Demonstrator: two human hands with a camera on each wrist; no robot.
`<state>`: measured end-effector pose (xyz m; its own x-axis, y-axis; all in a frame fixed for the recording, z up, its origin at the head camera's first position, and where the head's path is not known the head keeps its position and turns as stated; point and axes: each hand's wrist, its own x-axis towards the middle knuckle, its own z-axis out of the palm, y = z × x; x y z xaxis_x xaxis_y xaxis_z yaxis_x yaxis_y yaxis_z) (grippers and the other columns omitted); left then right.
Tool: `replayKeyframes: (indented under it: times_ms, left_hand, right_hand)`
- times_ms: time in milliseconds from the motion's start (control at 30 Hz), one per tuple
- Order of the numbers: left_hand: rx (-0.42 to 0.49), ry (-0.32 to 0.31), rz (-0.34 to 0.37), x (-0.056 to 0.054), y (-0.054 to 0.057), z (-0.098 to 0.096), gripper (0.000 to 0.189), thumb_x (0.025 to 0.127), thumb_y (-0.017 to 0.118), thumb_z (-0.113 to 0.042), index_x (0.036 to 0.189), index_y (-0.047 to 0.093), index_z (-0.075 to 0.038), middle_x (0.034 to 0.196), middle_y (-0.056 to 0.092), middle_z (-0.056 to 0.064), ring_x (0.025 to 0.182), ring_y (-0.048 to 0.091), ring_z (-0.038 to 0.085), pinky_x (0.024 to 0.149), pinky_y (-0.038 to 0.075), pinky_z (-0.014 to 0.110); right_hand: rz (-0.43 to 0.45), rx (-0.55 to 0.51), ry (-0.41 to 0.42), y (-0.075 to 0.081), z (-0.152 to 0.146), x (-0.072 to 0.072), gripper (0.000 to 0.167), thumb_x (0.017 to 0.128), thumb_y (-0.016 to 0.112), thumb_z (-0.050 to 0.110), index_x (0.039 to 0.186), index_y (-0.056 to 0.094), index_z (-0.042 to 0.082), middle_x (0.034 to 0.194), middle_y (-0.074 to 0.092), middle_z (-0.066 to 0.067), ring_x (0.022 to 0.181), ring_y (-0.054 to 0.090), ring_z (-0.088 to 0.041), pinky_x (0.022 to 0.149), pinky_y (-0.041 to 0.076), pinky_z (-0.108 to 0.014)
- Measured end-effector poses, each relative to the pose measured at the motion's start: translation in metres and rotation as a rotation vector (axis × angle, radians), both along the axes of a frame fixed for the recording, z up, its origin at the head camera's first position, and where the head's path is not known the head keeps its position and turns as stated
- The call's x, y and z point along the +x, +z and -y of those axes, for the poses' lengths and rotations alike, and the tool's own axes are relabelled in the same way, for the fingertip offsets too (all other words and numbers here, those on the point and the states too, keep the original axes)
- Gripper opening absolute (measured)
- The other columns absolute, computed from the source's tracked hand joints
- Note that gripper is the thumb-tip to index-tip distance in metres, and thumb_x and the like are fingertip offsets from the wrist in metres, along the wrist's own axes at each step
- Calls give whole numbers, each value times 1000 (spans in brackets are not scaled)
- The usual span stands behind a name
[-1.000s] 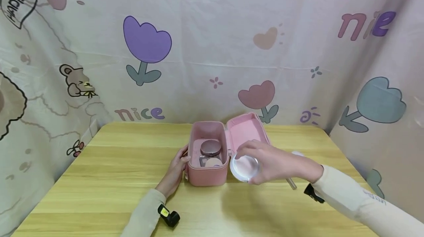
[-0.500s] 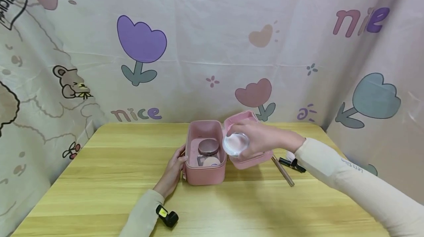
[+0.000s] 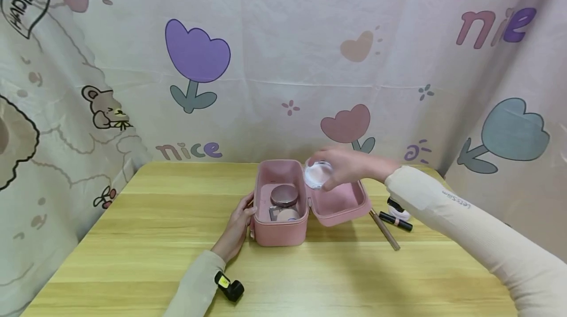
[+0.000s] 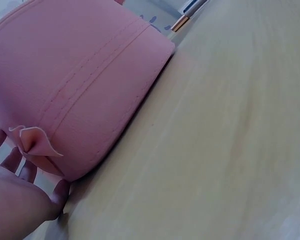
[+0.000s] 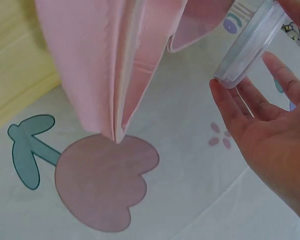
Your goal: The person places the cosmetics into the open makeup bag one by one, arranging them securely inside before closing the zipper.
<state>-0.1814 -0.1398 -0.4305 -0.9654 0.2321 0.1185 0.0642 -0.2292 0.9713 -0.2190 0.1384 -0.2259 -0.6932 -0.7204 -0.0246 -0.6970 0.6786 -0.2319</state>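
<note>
A pink makeup case (image 3: 281, 235) stands on the table with its lid (image 3: 341, 204) swung over to the right. My left hand (image 3: 236, 226) rests along the case's left side; in the left wrist view its fingers (image 4: 12, 160) touch the wall beside a small folded tab (image 4: 35, 142). Above the lid's back corner, my right hand (image 3: 343, 165) holds a clear round case (image 3: 318, 174) by its edge, also showing in the right wrist view as a thick transparent disc (image 5: 250, 47). Inside the makeup case lie a shiny mauve compact (image 3: 284, 195), a small squarish piece and a pale round item (image 3: 288, 215).
Right of the lid, a rose-gold tube (image 3: 386, 232) and a black tube (image 3: 395, 221) lie on the wooden table (image 3: 146, 238), with a small whitish round item (image 3: 399, 212) behind them. A printed curtain (image 3: 266, 61) hangs at the back and sides.
My right hand has carried the clear round case up and back, from in front of the lid to above its far corner. My left hand stays at the makeup case.
</note>
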Motion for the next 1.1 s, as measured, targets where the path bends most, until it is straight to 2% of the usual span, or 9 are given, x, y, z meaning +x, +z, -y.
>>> replayKeyframes:
  times_ms: [167, 300, 400, 667, 933, 1100]
  left_hand:
    - [-7, 7, 3, 0, 0, 0, 65, 92, 44, -16, 151, 21, 0, 155, 19, 22, 141, 17, 34, 112, 12, 43]
    - [-8, 19, 11, 0, -1, 1, 66, 92, 45, -17, 151, 22, 0, 155, 20, 21, 140, 19, 34, 109, 20, 32]
    - [-10, 17, 12, 0, -1, 1, 66, 92, 45, -17, 151, 22, -1, 155, 20, 21, 140, 20, 34, 105, 24, 26]
    - [-16, 6, 7, -1, 0, -1, 66, 92, 46, -17, 151, 22, -1, 155, 20, 20, 140, 20, 34, 108, 22, 31]
    - [-14, 20, 7, -1, -2, -1, 66, 91, 45, -17, 151, 23, 0, 155, 20, 22, 140, 21, 35, 105, 25, 26]
    - [-17, 22, 6, -1, -3, -2, 65, 92, 45, -16, 151, 23, -1, 155, 21, 22, 140, 21, 35, 103, 27, 24]
  right_hand:
    - [-11, 53, -29, -4, 16, -4, 54, 68, 80, 29, 117, 63, 12, 110, 60, -2, 94, 53, -20, 77, 45, -35]
    - [0, 85, -43, -5, 31, -11, 59, 70, 79, 29, 120, 60, 6, 112, 59, -5, 95, 53, -21, 79, 45, -35]
    - [21, 71, -44, -6, 41, -19, 59, 71, 80, 26, 121, 59, 3, 110, 59, -7, 94, 54, -21, 80, 46, -34]
    - [74, 58, -82, -16, 55, -38, 65, 72, 80, 25, 125, 53, 0, 118, 58, -11, 101, 53, -23, 86, 45, -33]
    - [140, 70, -126, -27, 68, -54, 68, 74, 78, 21, 131, 49, -3, 120, 58, -14, 102, 53, -24, 87, 46, -33]
    - [158, 76, -137, -32, 75, -57, 67, 76, 76, 22, 133, 50, -3, 121, 58, -13, 101, 53, -23, 87, 45, -33]
